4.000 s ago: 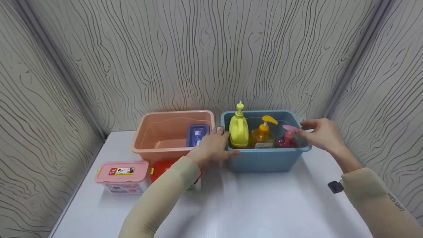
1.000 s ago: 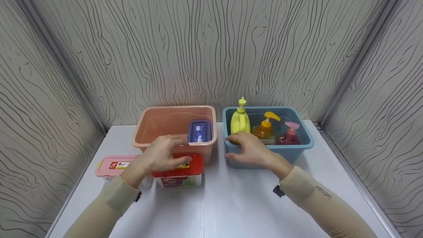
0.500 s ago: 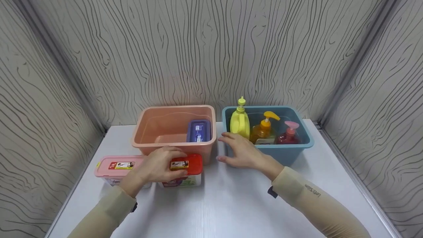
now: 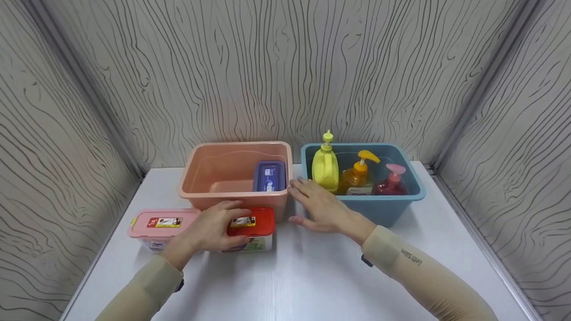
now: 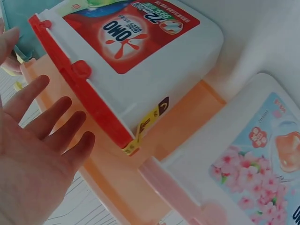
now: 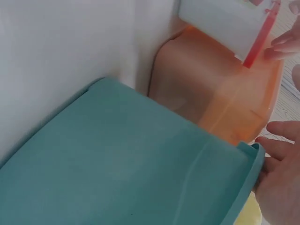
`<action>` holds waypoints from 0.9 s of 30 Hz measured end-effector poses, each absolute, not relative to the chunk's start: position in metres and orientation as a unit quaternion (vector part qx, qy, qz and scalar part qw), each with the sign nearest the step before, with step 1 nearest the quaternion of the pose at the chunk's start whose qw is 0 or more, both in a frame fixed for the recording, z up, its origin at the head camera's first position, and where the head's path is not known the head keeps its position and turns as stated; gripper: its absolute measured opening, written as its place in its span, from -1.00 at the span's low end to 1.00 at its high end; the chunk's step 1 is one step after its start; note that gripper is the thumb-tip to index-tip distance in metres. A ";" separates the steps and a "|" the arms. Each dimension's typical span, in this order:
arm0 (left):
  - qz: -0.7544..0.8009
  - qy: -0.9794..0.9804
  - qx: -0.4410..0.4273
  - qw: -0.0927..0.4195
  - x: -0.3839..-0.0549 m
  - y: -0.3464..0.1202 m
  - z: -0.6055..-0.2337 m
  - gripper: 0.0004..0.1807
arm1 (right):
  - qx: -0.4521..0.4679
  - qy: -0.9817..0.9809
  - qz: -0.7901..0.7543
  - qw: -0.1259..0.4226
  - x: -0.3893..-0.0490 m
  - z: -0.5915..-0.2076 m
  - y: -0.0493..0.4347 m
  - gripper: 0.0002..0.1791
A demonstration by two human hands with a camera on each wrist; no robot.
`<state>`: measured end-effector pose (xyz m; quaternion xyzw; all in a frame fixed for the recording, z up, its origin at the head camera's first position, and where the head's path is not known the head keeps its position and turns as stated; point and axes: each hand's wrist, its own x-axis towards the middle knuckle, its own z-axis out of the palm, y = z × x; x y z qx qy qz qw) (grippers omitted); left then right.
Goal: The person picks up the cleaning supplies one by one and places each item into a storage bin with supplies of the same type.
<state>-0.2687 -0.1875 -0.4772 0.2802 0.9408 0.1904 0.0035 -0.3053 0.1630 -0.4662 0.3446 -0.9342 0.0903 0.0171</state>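
My left hand (image 4: 213,227) hovers over the left part of a red-lidded OMO tub (image 4: 263,223), its thumb in front of the lid. In the left wrist view its fingers are spread beside the red lid (image 5: 89,103), and nothing is gripped. My right hand (image 4: 323,207) reaches across the front left corner of the blue bin (image 4: 379,209), fingers extended toward the right end of the peach bin (image 4: 227,195). In the right wrist view the fingers (image 6: 281,147) lie right at the blue bin's rim. A pink-lidded tub (image 4: 154,223) stands left of the red-lidded one.
In the blue bin are a yellow pump bottle (image 4: 324,169), an orange pump bottle (image 4: 354,178) and a red bottle with a pink pump (image 4: 389,187). A box with a purple-blue lid (image 4: 270,176) sits in the peach bin. Patterned walls enclose the white table (image 4: 276,285).
Four seconds ago the left hand was between the bins and the right at the pink pump. Within the last second the right hand has shifted left toward the peach bin; the left has lowered slightly.
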 end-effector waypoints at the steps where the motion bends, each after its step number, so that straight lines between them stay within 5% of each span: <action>1: 0.191 0.942 0.277 0.005 -0.269 -0.188 -0.478 -0.22 | 0.351 -0.933 0.083 0.017 -0.307 -0.467 0.163 0.00; 27: 0.240 0.943 0.227 0.035 -0.275 -0.194 -0.492 -0.41 | 0.399 -0.916 0.007 0.050 -0.319 -0.478 0.164 -0.03</action>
